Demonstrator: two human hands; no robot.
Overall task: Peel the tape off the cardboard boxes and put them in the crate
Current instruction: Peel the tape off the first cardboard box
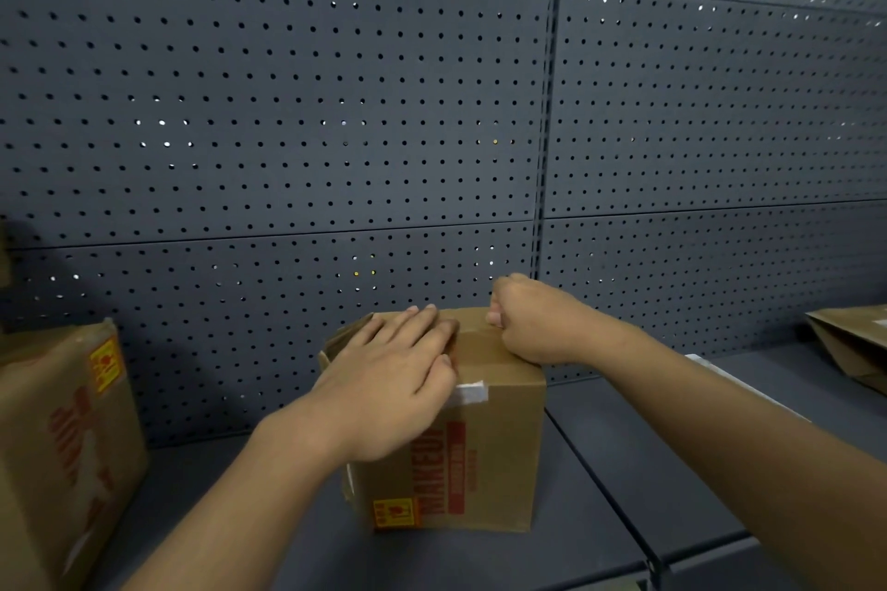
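Cardboard box under both hands, shelf bare rightward.

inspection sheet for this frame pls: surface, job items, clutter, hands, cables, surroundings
Surface: dark grey metal shelf, seam between panels right of the centre box.
Job's things: centre cardboard box, upright, red MAKEUP print, tape running over the top edge with a whitish end on the front face. No crate in view.
Clutter: second printed cardboard box at left; folded brown cardboard at far right.
Hands: left hand flat, pressing on the box top; right hand curled at the far top edge, seemingly pinching the tape.
Cables: nothing seen.
Surroundings: grey pegboard wall behind the shelf.
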